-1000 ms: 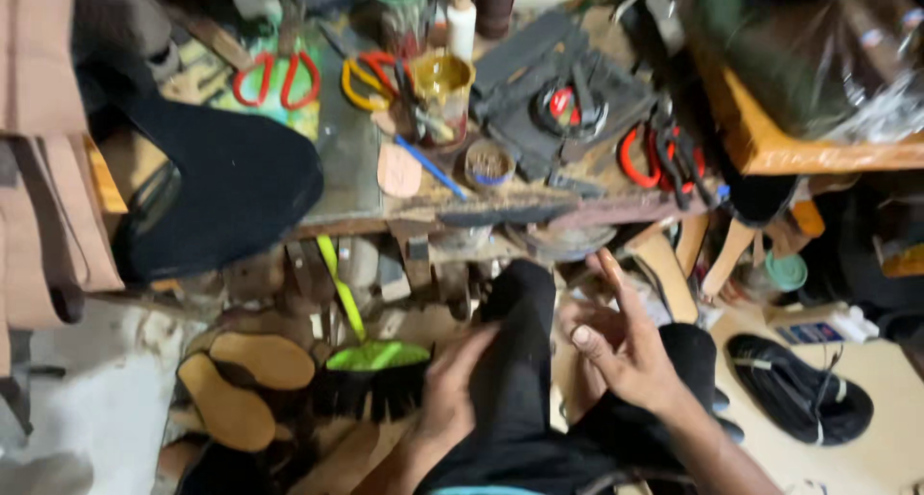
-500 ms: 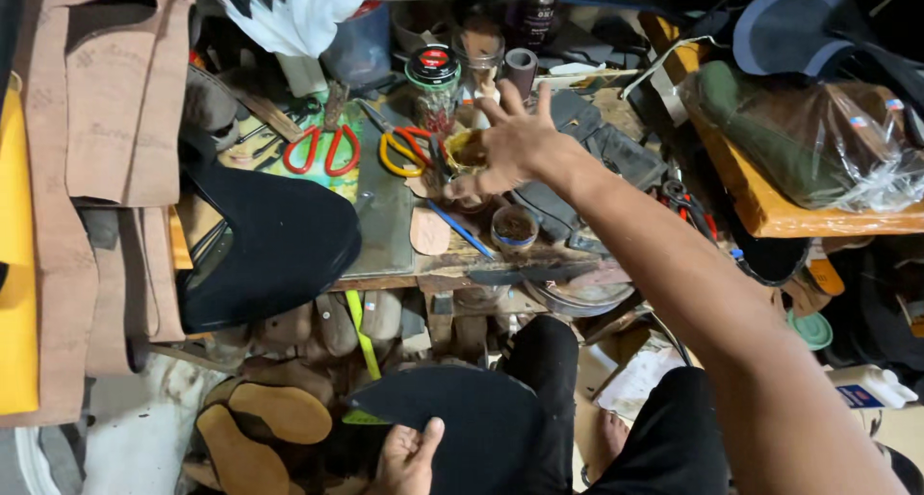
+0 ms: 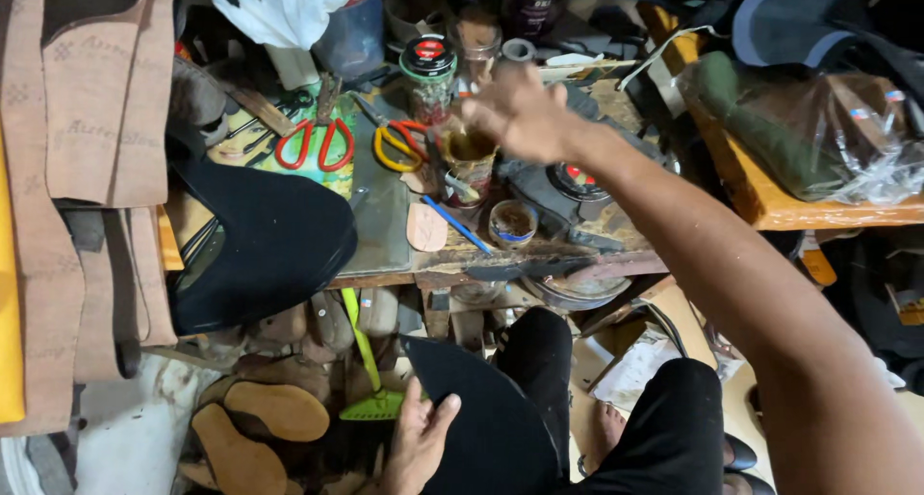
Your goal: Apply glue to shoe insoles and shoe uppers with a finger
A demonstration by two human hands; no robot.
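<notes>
Right hand (image 3: 520, 115) hovers loosely curled over crowded glue tin (image 3: 469, 163); left hand (image 3: 416, 442) grips black sheet (image 3: 481, 413).

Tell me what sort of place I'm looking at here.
Probably a small shoemaker's workshop: tan sole cutouts on the floor, scissors on the cluttered bench, a black sheet in the left hand.

A flat black sheet (image 3: 481, 408) with a curved edge is held low, across the lap. A yellowish tin (image 3: 469, 163) — open, glue-stained — stands upright on the cluttered bench.
</notes>
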